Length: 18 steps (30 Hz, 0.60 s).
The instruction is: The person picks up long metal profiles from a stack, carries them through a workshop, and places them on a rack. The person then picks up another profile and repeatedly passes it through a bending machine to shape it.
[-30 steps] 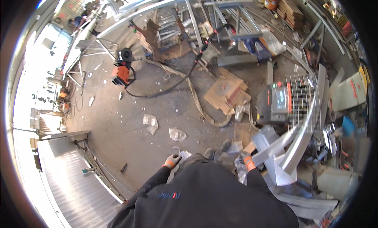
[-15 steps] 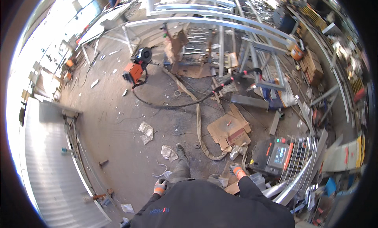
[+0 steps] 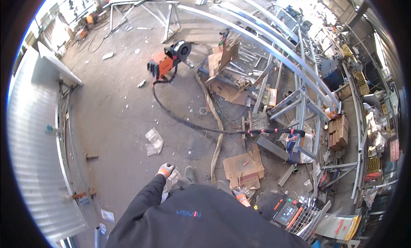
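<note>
My left hand, in a pale glove with an orange cuff, is held out ahead of my body with its fingers curled in. No object shows in it. A crumpled white sheet lies on the floor beside it. My right hand, gloved the same way, hangs low near a flattened cardboard box. Its fingers are small and partly blurred, so their pose is unclear. To its right stands a dark machine with a lit control panel. My boot shows between the hands.
An orange wire-feed unit stands ahead, with a black cable curving across the floor. A tan hose runs toward me. Long metal profiles rest on frames at right. A corrugated metal sheet lies at left.
My body and view have turned and moved forward. My left hand has swung up and forward. The control-panel machine and cardboard now sit lower in view.
</note>
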### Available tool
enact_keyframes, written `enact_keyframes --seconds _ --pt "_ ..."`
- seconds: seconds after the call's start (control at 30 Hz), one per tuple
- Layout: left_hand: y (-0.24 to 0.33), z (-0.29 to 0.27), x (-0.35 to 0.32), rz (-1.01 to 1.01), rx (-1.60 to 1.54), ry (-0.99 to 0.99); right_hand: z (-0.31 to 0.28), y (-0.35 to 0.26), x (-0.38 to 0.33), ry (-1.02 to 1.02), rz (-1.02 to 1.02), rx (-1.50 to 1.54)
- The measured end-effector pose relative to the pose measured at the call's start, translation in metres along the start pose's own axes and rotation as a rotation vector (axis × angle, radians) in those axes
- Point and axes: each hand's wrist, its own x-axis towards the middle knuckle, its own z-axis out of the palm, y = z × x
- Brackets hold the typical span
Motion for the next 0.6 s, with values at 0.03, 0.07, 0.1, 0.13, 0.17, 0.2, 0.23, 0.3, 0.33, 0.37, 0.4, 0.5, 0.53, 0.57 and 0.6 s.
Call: enact_keyframes --seconds 0.03,0.07,0.1,0.13,0.17,0.2,0.23,0.3,0.33,0.37,0.4,0.5,0.53,0.57,0.6 --pt "0.019 -0.009 0.024 0.064 -0.001 0.034 -0.002 -0.021 0.020 0.021 -0.022 0.115" --pt "0.030 -0.020 0.039 0.013 0.008 0.016 -0.005 -0.041 0.037 0.040 0.007 0.205" --pt "0.045 -0.027 0.055 -0.092 -0.077 -0.021 -0.012 -0.061 0.059 0.015 0.051 0.069" --pt "0.057 -0.034 0.069 0.022 -0.090 0.021 -0.018 -0.080 0.075 -0.038 -0.001 0.192" --pt "0.059 -0.040 0.071 0.094 -0.088 0.056 -0.025 -0.099 0.089 -0.086 0.003 0.280" --pt "0.069 -0.046 0.081 0.051 -0.042 0.075 -0.031 -0.120 0.104 -0.120 0.098 0.333" --pt "0.067 -0.051 0.076 0.082 -0.128 0.072 -0.042 -0.140 0.119 -0.163 0.005 0.238" --pt "0.072 -0.061 0.074 0.046 -0.204 0.071 -0.056 -0.177 0.147 -0.193 0.058 0.318" --pt "0.078 -0.068 0.074 0.000 -0.186 0.056 -0.060 -0.193 0.161 -0.205 0.158 0.311" --pt "0.080 -0.071 0.068 0.021 -0.322 -0.033 -0.061 -0.212 0.180 -0.186 0.251 0.252" --pt "0.084 -0.079 0.065 0.064 -0.038 -0.004 -0.067 -0.226 0.198 -0.230 0.222 0.108" --pt "0.116 -0.093 0.068 0.318 0.611 -0.084 -0.068 -0.266 0.252 -0.270 0.129 0.052" --pt "0.128 -0.102 0.071 0.253 0.528 -0.062 -0.068 -0.278 0.274 -0.267 0.182 -0.012" --pt "0.147 -0.107 0.080 0.187 0.483 -0.047 -0.069 -0.292 0.299 -0.306 0.209 -0.041" --pt "0.163 -0.115 0.088 0.117 0.446 -0.027 -0.068 -0.306 0.326 -0.331 0.123 -0.044"
